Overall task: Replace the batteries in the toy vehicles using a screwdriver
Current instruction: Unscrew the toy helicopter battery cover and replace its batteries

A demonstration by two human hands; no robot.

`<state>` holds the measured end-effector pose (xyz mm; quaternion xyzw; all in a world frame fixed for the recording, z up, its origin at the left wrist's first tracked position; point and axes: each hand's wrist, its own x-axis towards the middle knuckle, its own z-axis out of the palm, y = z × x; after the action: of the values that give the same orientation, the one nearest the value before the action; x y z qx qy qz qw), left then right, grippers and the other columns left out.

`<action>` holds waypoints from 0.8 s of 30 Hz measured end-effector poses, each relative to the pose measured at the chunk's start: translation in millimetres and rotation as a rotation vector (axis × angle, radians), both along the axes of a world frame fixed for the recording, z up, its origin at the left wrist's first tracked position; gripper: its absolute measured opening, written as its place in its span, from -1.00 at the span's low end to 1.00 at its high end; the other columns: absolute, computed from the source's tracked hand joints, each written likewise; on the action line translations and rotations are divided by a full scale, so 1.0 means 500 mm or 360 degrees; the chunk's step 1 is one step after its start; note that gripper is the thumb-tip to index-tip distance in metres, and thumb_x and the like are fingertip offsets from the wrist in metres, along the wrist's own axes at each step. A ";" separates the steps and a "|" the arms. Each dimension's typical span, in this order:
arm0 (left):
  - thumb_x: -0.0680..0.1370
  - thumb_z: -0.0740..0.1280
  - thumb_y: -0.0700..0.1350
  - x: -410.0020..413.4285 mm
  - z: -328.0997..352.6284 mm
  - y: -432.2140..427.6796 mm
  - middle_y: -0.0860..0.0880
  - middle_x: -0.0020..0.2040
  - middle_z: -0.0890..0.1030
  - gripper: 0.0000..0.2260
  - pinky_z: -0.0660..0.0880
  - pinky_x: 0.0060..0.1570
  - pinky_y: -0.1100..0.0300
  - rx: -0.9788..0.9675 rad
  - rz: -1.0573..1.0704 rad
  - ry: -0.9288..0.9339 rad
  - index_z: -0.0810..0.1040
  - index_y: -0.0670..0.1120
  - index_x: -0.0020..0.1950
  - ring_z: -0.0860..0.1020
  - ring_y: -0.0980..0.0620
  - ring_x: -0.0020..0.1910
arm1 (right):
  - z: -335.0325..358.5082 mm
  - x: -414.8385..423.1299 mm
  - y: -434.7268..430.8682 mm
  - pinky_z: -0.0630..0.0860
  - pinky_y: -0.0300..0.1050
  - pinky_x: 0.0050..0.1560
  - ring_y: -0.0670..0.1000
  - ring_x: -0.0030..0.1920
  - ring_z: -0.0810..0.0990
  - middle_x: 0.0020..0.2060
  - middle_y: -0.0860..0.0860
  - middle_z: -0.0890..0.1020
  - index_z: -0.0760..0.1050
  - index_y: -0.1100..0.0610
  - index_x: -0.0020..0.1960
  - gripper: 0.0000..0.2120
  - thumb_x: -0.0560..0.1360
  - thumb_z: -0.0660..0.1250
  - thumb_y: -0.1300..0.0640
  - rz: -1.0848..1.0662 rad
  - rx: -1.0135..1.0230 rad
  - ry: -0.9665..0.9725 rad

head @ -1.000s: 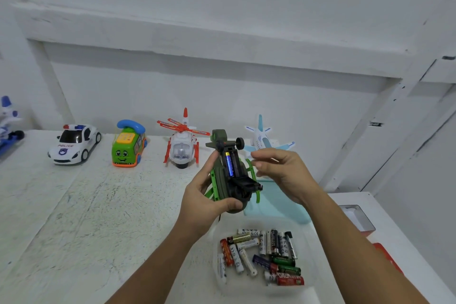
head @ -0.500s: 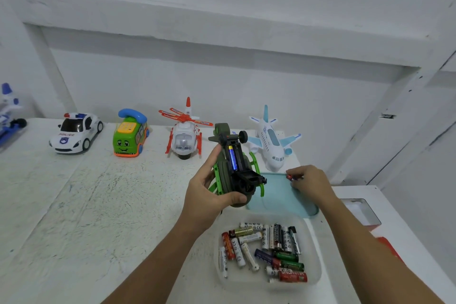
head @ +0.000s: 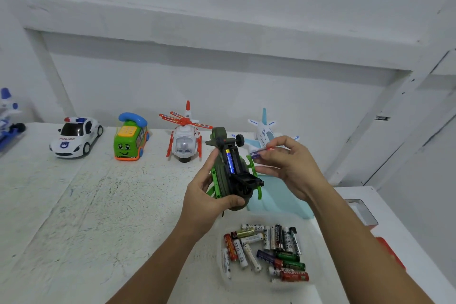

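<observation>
My left hand point(head: 204, 195) grips a dark green toy helicopter point(head: 233, 175) belly-up above the table. Its battery bay is uncovered, with one blue battery point(head: 230, 160) in it and an empty slot beside that. My right hand point(head: 288, 165) pinches a purple battery point(head: 256, 154) just right of the bay, close to the toy's green skid. A clear tray point(head: 219, 254) below holds several loose batteries point(head: 269, 249). No screwdriver shows.
Along the wall stand a police car point(head: 75, 137), a green phone bus point(head: 130, 141), a white and red helicopter point(head: 185, 141) and a white plane point(head: 264, 133). A light blue tray point(head: 278, 200) lies behind the toy. A red box point(head: 392, 252) sits at the right edge.
My right hand has come back from the light blue tray with a purple battery and now holds it beside the open bay. The left hand keeps the helicopter where it was.
</observation>
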<state>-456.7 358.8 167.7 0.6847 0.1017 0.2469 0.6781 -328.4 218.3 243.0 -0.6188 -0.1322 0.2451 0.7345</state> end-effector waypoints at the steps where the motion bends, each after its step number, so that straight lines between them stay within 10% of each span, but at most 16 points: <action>1: 0.23 0.56 -0.45 -0.002 0.002 0.002 0.43 0.10 0.57 -0.09 0.50 -0.01 0.42 -0.0002 -0.0007 -0.0006 0.29 0.18 0.39 0.54 0.31 0.14 | 0.003 -0.010 0.013 0.66 -0.05 -0.20 0.16 -0.20 0.65 -0.23 0.21 0.65 0.47 0.23 -0.16 -0.79 0.41 0.38 0.50 -0.0012 -0.0039 -0.0066; 10: 0.21 0.57 -0.45 -0.024 0.000 0.036 0.06 0.29 0.56 -0.05 0.60 -0.01 0.21 -0.0100 0.0010 -0.0033 0.33 0.26 0.40 0.56 0.20 0.18 | 0.006 -0.070 0.086 0.48 -0.13 -0.30 0.00 -0.32 0.56 -0.30 0.16 0.66 0.55 0.23 -0.29 -0.85 0.32 0.52 0.33 -0.0127 -0.0614 -0.0580; 24: 0.16 0.62 -0.32 -0.061 -0.012 0.098 0.13 0.38 0.46 -0.02 0.61 -0.01 0.18 -0.0009 -0.0035 0.0021 0.35 0.36 0.40 0.42 0.08 0.36 | 0.033 -0.099 0.158 0.64 0.11 -0.12 0.19 -0.15 0.69 -0.25 0.20 0.69 0.58 0.22 -0.27 -0.77 0.39 0.51 0.07 0.0139 -0.1247 -0.0656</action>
<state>-487.2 408.0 161.7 0.6855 0.0992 0.2348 0.6820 -377.8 297.5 259.6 -0.8802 -0.1990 0.1791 0.3918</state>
